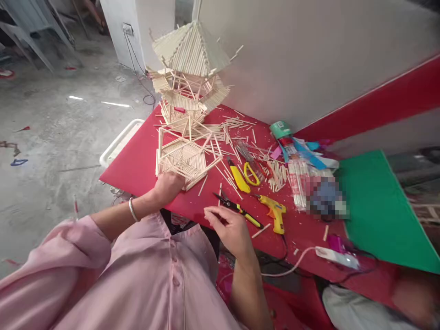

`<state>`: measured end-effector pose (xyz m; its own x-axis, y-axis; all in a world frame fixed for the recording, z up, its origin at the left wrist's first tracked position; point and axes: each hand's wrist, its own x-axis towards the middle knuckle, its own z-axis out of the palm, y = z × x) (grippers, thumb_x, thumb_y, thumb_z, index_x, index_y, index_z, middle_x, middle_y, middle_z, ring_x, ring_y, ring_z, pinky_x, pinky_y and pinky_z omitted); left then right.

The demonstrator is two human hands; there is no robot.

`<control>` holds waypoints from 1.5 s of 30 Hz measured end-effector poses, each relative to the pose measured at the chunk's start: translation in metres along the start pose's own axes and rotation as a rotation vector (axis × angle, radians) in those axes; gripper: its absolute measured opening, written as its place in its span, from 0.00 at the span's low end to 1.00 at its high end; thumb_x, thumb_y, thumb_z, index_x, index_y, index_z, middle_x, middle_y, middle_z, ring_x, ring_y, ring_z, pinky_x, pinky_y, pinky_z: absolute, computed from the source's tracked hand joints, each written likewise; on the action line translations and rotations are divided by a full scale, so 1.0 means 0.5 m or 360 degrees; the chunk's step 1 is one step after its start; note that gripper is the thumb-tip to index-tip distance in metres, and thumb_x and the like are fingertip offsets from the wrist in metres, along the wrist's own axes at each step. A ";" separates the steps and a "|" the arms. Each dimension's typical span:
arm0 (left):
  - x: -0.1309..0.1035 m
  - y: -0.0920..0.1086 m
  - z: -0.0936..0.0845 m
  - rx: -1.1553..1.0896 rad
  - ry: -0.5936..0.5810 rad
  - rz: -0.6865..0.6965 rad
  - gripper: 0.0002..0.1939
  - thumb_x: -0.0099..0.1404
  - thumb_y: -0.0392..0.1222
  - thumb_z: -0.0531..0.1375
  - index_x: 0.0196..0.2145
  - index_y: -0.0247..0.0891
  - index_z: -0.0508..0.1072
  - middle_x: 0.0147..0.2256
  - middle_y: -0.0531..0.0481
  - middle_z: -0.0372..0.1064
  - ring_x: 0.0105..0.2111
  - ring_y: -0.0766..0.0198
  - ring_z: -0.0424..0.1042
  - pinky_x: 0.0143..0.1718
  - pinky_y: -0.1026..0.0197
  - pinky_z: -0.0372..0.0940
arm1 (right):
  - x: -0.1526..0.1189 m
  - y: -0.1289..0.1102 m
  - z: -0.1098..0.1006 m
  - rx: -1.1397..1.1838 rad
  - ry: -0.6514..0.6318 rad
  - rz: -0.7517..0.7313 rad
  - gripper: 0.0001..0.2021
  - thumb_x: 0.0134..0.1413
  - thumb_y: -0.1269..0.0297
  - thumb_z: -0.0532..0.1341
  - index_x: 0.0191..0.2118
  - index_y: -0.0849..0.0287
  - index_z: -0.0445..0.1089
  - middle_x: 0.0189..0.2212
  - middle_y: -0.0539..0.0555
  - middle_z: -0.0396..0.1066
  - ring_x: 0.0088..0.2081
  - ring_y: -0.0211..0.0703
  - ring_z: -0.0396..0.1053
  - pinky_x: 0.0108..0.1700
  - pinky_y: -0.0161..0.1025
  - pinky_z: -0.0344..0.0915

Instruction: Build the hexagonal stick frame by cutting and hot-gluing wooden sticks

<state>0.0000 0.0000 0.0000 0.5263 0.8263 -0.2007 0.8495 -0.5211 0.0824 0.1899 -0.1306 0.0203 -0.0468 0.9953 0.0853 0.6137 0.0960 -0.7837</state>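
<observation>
My left hand (169, 187) is closed on the near-left corner of a hexagonal frame (184, 153) made of thin wooden sticks, its fingertips partly hidden. The frame has a floor of sticks laid in rings and thin uprights. Over the table's front edge, my right hand (229, 225) hovers with loosely bent fingers apart, nothing visible in them. Close to it lie black-and-yellow pliers (242, 211) and a yellow hot glue gun (275, 211). Behind the frame rises a stick-built pagoda (192, 55) with tiered roofs.
Loose sticks (237, 130) are scattered over the red table (134, 158). A yellow utility knife (239, 178), yellow-handled scissors (252, 174) and bagged sticks (298, 185) lie to the right. A green board (385, 211) and a white power strip (337, 258) with cords are farther right.
</observation>
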 end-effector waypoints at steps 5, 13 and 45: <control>0.014 -0.014 0.008 0.0142 0.0061 0.0244 0.16 0.64 0.24 0.50 0.34 0.27 0.78 0.34 0.34 0.74 0.34 0.51 0.74 0.32 0.54 0.67 | 0.025 0.044 -0.013 -0.0738 0.0259 0.0198 0.11 0.63 0.62 0.58 0.42 0.55 0.79 0.38 0.54 0.80 0.37 0.45 0.76 0.39 0.37 0.65; -0.011 -0.026 0.022 0.0193 0.0257 0.0329 0.15 0.67 0.27 0.50 0.37 0.29 0.77 0.30 0.38 0.71 0.33 0.52 0.73 0.28 0.57 0.66 | 0.032 0.055 0.001 -0.0834 0.0184 0.0265 0.10 0.64 0.62 0.58 0.42 0.53 0.78 0.39 0.52 0.80 0.37 0.42 0.75 0.36 0.36 0.59; -0.016 -0.050 0.007 0.0283 0.0422 0.0588 0.15 0.67 0.25 0.49 0.34 0.31 0.75 0.31 0.40 0.71 0.30 0.57 0.70 0.25 0.60 0.59 | 0.045 0.096 -0.010 0.0222 0.0086 0.0793 0.15 0.54 0.51 0.60 0.32 0.58 0.75 0.25 0.52 0.76 0.27 0.41 0.72 0.32 0.35 0.67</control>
<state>-0.0256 0.0060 -0.0037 0.8024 0.5929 0.0681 0.5967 -0.7993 -0.0716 0.2223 -0.1037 -0.0120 0.2670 0.9190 -0.2902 0.4401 -0.3842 -0.8116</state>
